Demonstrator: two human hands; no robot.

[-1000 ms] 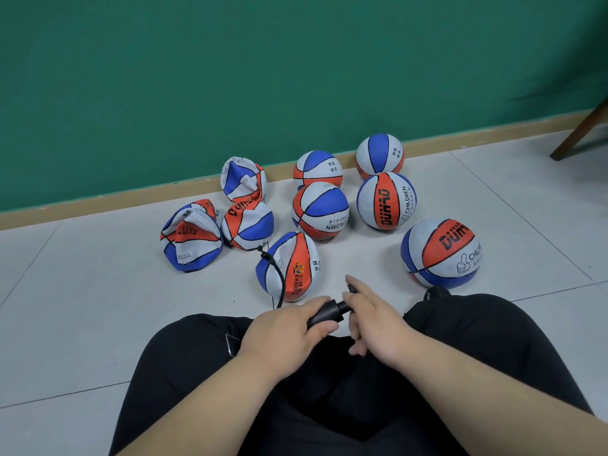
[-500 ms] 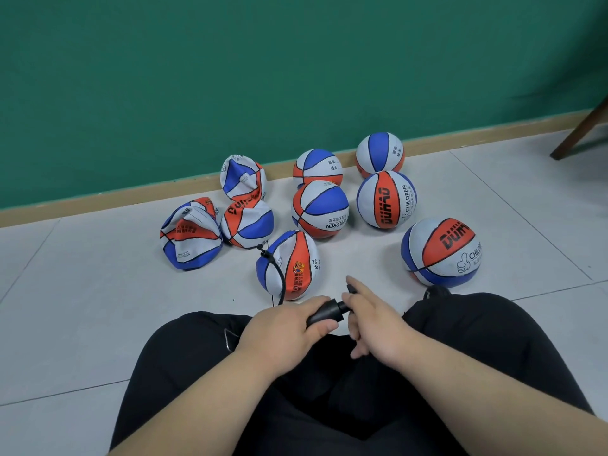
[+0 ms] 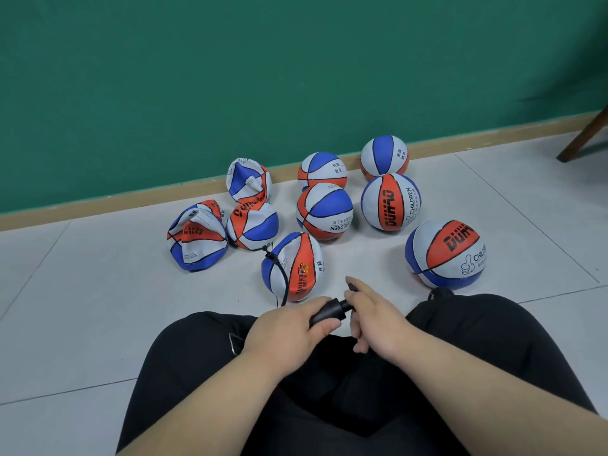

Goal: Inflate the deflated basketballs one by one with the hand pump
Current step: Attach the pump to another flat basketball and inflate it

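Hand pump (image 3: 329, 314) between left hand (image 3: 286, 327) and right hand (image 3: 375, 320).

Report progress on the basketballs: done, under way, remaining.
Done: five balls at right look round, like the nearest round ball. In hand: left hand and right hand grip the hand pump, its hose running to the front ball. Left: three crumpled balls, like the crumpled ball farthest left.

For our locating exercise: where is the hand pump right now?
Head view, lower centre: the hand pump is over the lap, gripped by left hand and right hand, just short of the basketball with the hose.
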